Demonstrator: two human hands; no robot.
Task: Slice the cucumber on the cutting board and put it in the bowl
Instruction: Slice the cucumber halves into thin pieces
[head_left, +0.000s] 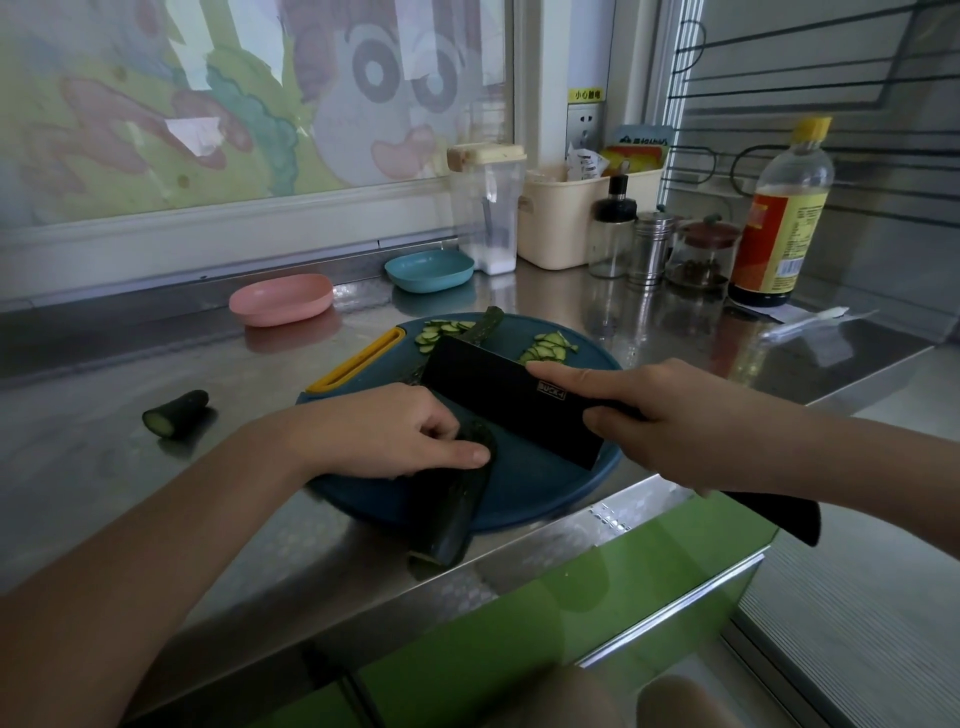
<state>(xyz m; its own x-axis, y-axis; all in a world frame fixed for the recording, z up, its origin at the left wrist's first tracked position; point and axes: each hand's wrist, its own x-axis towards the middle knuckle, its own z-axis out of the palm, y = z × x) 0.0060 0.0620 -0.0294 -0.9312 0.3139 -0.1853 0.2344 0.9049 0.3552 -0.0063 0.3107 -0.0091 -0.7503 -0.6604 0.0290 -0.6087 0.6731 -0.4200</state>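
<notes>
Left hand (395, 434) holds cucumber (457, 499); right hand (670, 415) grips cleaver (498, 395)

The left hand (384, 431) and right hand (670, 415) are bare, nails short. Both forearms (156, 545) run bare to the frame's sides.

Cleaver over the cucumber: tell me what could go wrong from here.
1. The left hand grips the cucumber right beside the black cleaver; its thumb could likely be nicked.
2. The cucumber's near end juts off the blue cutting board, so it may roll or pivot mid-cut.
3. The right hand lays a finger along the blade; control might slip.
</notes>
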